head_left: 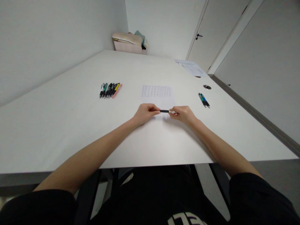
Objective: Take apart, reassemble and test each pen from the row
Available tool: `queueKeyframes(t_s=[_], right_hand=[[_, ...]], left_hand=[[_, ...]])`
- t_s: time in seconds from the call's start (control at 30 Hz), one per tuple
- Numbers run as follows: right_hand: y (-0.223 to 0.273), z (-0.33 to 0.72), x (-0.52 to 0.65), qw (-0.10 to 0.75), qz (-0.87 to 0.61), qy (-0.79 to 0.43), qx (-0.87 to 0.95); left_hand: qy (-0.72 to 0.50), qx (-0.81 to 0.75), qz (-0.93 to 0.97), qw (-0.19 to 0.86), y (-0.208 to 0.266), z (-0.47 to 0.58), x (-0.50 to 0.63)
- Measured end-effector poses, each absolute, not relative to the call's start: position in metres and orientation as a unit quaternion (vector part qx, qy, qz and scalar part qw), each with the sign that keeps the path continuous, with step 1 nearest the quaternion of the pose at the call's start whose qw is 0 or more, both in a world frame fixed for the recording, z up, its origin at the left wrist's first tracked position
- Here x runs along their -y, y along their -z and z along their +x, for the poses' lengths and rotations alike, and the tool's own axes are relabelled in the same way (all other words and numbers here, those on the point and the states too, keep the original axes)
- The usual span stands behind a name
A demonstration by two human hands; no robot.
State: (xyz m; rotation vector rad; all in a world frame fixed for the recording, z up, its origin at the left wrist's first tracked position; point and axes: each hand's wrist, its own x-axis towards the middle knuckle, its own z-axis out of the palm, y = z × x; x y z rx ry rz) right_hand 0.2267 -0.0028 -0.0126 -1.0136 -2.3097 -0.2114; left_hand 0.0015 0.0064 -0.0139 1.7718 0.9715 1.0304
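Between my two hands a black and white pen [164,111] lies level, just above a sheet of paper [161,99]. My left hand [147,111] pinches its dark end between thumb and fingers. My right hand [182,114] grips the white end, and the fingers hide part of it. The sheet carries rows of small writing on its far half; its near part is partly covered by my hands.
A row of several pens [110,90] lies to the left on the white table [70,125]. Two pens, one green [202,100] and one blue [205,100], lie at the right. Farther back are loose papers [192,67] and a round table grommet [207,87]. Folded cloths [127,38] sit behind the table.
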Motion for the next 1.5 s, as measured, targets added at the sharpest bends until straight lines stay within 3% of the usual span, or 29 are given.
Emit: queueKeyframes(t_s=[0.13,0.33,0.9,1.3,1.5], right_hand=[[0.008,0.226,0.005,0.298,-0.391,0.058,0.869],[0.003,0.223,0.004,0.228,-0.430,0.089,0.869],[-0.002,0.219,0.004,0.142,-0.465,0.117,0.866],[0.003,0.222,0.005,0.216,-0.432,0.084,0.872],[0.004,0.224,0.003,0.265,-0.378,0.113,0.880]], left_hand=[[-0.418,-0.381,0.721,0.401,0.013,0.001,-0.006],[-0.427,-0.368,0.738,0.371,0.015,0.000,-0.010],[-0.445,-0.363,0.724,0.382,0.020,-0.001,-0.016],[-0.458,-0.364,0.698,0.414,0.018,0.002,-0.014],[-0.382,-0.449,0.740,0.324,0.011,-0.001,-0.013]])
